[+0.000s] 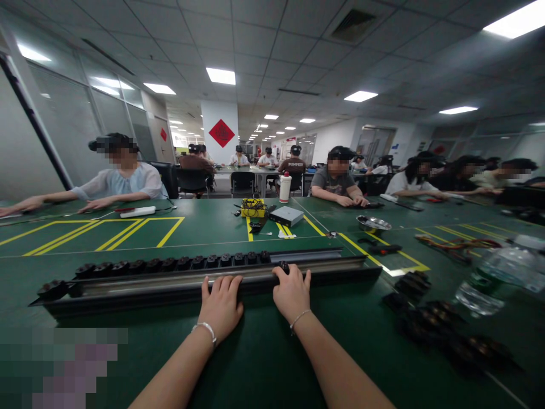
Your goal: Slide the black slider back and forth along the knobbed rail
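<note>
A long black channel-shaped housing [140, 291] with a shiny inner strip lies across the green table before me. My left hand [221, 304] rests on its near edge, fingers stretched out and slightly apart, gripping nothing. My right hand [293, 292] pinches a small black block [283, 265] at the channel, partly hidden by the fingers. Along the channel's far side runs a row of similar black blocks [183, 263], reaching from the left end to just past the middle. One more dark block [51, 288] sits at the left end.
More dark parts [434, 318] are heaped at right, near a clear water bottle [489, 281]. Farther back are a metal bowl [373, 223], a grey box [286, 216], a yellow item with black cable [252, 208] and a white bottle [285, 187]. Other people sit around the tables.
</note>
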### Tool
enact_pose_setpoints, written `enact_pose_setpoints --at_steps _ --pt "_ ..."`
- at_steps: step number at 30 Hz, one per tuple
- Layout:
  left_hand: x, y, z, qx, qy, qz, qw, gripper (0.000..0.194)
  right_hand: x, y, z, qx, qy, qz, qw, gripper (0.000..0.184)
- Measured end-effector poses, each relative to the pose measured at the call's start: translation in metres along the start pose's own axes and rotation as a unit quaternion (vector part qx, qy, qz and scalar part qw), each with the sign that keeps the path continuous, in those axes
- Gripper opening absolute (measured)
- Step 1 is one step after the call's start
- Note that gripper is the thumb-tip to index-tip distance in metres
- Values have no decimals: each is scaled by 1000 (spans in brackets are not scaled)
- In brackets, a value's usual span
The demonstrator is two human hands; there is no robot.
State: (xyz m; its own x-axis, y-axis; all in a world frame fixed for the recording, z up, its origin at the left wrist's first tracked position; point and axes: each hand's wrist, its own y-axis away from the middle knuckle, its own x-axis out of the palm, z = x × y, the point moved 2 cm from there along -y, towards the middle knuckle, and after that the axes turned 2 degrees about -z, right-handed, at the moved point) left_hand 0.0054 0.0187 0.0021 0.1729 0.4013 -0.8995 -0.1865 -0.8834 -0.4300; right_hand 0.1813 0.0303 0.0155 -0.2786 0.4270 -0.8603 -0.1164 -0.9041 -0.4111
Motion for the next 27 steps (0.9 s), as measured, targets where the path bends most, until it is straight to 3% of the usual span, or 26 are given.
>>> enact_pose_setpoints --at_steps 27 --pt "2 0 2 1 2 2 1000 51 0 0 -2 11 69 -14 997 35"
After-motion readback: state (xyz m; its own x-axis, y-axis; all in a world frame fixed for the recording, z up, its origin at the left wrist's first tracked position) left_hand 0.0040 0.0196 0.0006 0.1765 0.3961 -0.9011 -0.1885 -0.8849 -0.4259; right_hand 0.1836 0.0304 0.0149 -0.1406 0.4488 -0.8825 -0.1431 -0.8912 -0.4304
